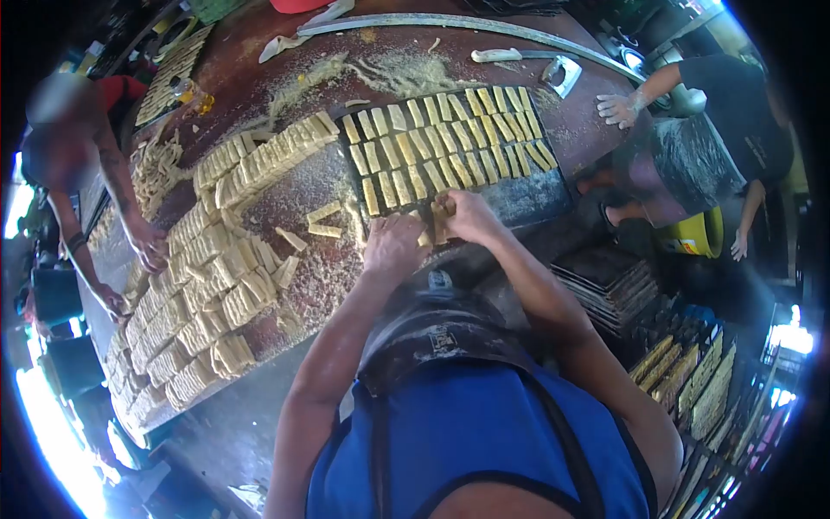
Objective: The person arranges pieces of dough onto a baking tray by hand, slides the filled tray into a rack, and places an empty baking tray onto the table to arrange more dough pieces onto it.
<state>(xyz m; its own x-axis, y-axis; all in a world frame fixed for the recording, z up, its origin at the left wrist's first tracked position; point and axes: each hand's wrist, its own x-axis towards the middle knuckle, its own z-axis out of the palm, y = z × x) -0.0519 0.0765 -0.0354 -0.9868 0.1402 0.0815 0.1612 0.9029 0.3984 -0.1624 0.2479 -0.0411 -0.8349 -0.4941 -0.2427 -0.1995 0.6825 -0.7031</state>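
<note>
A dark baking tray (532,203) lies at the table's front edge, with rows of pale dough strips (419,151) laid side by side on it. At the tray's near edge, my left hand (393,245) is closed, with a dough strip (424,235) at its thumb side. Just right of it, my right hand (469,218) pinches another dough strip (439,222) between thumb and fingers. Some of my left fingertips are hidden under the hand. Left of the tray, a few loose strips (325,231) rest on the table.
Stacked dough strips (216,268) cover the table's left side, where a co-worker's hands (147,246) touch them. Another person's hand (617,111) rests at the right edge. A knife (510,55) and a long metal strip (450,21) lie behind. Stacked trays (605,285) stand at my right.
</note>
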